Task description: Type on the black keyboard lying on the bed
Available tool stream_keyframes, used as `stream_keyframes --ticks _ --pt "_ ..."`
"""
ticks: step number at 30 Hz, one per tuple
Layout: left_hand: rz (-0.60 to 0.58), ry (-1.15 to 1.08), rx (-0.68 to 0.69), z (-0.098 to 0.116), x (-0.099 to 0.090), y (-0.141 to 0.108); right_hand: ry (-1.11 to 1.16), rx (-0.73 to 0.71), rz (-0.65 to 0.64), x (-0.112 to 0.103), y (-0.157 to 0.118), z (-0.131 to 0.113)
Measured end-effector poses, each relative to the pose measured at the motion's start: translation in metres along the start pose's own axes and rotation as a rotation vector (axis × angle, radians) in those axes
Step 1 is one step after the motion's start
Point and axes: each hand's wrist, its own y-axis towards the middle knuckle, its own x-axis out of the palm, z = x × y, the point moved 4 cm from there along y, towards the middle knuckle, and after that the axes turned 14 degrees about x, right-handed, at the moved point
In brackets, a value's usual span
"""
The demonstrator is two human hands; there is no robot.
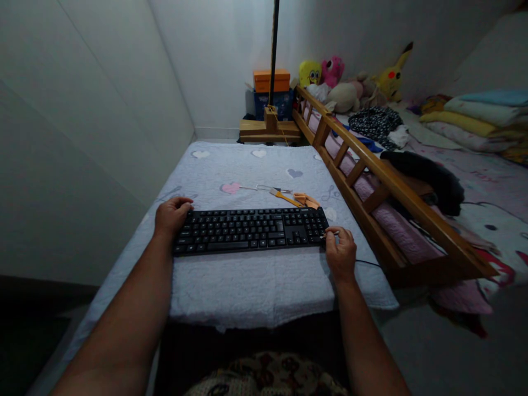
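A black keyboard (pixel 235 230) lies on a table covered by a pale blue cloth (pixel 247 280). My left hand (pixel 171 215) grips its upper left corner, thumb and fingers closed on the edge. Over the number pad at the right end, my right hand (pixel 340 247) pinches a thin, light-coloured stick-like tool (pixel 332 234), its tip close to the keys. Behind the keyboard lie a brush with a yellow handle (pixel 287 199), a thin metal tool (pixel 248 188) and a crumpled orange cloth (pixel 306 200).
A wooden bed rail (pixel 373 159) runs along the table's right side, with bedding and plush toys (pixel 344 96) beyond. Behind the table stand an orange box (pixel 271 81) and a dark pole (pixel 273 55) on a wooden base. A black cable (pixel 368 263) trails right.
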Motion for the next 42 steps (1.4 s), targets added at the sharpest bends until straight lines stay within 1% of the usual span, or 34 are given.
stream_keyframes --ticks 8,13,19,25,34,39,42 --pt "-0.004 0.008 0.02 0.001 0.0 0.0 -0.005 -0.002 0.013 -0.002 -0.001 -0.001" --pt "-0.003 0.018 0.038 0.0 0.0 0.0 -0.005 0.007 -0.005 0.0 0.0 0.0" --pt "-0.013 0.005 0.016 0.001 0.001 0.0 -0.006 0.015 -0.004 0.0 0.001 0.001" --pt "-0.008 -0.007 0.01 0.003 0.0 -0.001 -0.011 0.029 -0.049 -0.003 -0.002 0.002" --pt "0.003 -0.005 -0.005 0.011 -0.002 -0.002 0.002 0.024 -0.024 -0.007 -0.007 0.002" --pt "0.011 -0.004 0.001 0.009 -0.002 -0.002 -0.004 0.003 -0.027 -0.008 -0.007 0.001" --pt "-0.003 -0.006 0.003 0.008 -0.002 -0.001 -0.009 -0.01 -0.019 -0.008 -0.007 0.0"
